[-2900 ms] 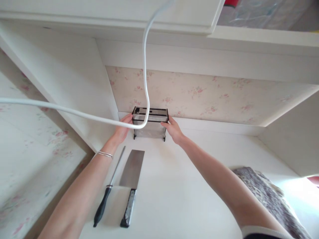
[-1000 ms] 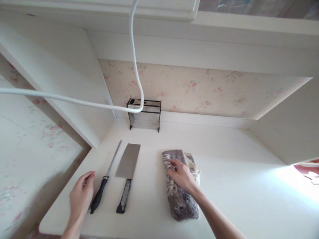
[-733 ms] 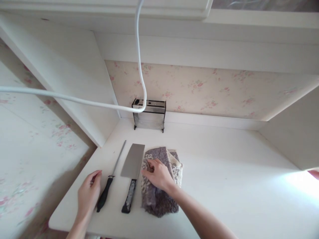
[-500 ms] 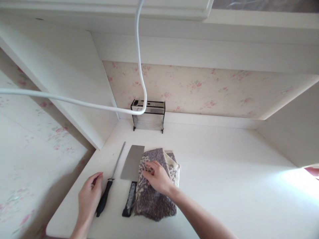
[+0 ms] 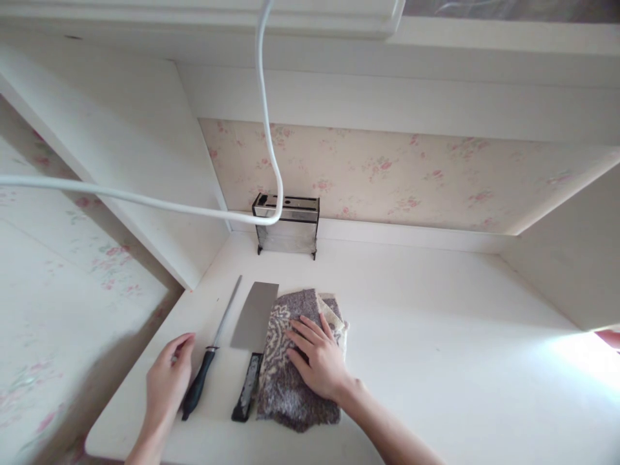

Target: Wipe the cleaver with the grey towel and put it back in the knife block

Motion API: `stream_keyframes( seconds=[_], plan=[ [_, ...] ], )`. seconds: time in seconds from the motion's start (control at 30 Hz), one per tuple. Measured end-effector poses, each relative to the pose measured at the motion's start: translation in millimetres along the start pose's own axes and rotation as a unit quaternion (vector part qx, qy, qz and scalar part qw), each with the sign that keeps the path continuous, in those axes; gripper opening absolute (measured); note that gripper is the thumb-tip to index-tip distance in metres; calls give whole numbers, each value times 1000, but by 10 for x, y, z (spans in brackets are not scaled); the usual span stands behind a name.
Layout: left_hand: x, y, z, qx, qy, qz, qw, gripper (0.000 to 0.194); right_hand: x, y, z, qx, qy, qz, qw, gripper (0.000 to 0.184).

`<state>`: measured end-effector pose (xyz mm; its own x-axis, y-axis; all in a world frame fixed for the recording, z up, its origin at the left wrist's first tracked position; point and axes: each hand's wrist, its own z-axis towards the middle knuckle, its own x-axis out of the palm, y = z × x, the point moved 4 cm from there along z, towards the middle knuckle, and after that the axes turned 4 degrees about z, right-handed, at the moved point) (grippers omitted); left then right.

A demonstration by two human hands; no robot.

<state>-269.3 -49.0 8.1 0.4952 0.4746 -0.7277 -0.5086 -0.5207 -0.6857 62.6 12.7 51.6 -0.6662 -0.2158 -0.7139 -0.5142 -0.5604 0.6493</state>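
My right hand (image 5: 317, 358) lies flat on a folded grey-brown and cream patterned towel (image 5: 285, 387), its fingers spread. Just left of the towel is a cleaver (image 5: 256, 316) with a broad grey blade and a worn black handle; the towel's edge meets the handle. Farther left lies a honing steel (image 5: 227, 316) with a thin rod and a black handle, pointing away from me. Beside that handle my left hand (image 5: 169, 371) rests with curled fingers and thumb brought together, and nothing shows in them.
A knife block (image 5: 287, 226) with black edges stands at the back against the floral wall. A white cable (image 5: 271, 129) hangs across the view in front of it. White side panels (image 5: 130, 129) and an upper cabinet (image 5: 203, 14) enclose the white countertop (image 5: 411, 361).
My right hand has slid slightly right and toward me over the towel, and its fingers have gone from bent to spread flat. My left hand stays by the honing steel.
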Motion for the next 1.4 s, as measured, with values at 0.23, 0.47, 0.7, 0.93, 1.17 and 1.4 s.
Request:
stream_keyframes(
  seconds=[0.23,0.47,0.7,0.93,1.17,1.4],
  plan=[
    [-50,57,228,-13,39,18,999,34,-506,-532,-533,167,-143,161,962,30],
    [-13,41,205,-33,-6,-17,999,28,-782,-1224,-1019,348,-218,138,901,49],
    [-51,17,167,-32,-21,-29,999,28,-609,-980,-720,298,-71,-85,948,49],
    [-18,43,181,-27,-12,-22,999,30,-604,-915,-685,296,-20,-163,941,44],
    [-19,54,191,-21,-19,-15,999,33,-589,-923,-692,291,-20,-173,941,43],
    [-24,-5,146,-24,-15,-6,1000,32,-587,-923,-700,290,-18,-178,940,43]
  ],
)
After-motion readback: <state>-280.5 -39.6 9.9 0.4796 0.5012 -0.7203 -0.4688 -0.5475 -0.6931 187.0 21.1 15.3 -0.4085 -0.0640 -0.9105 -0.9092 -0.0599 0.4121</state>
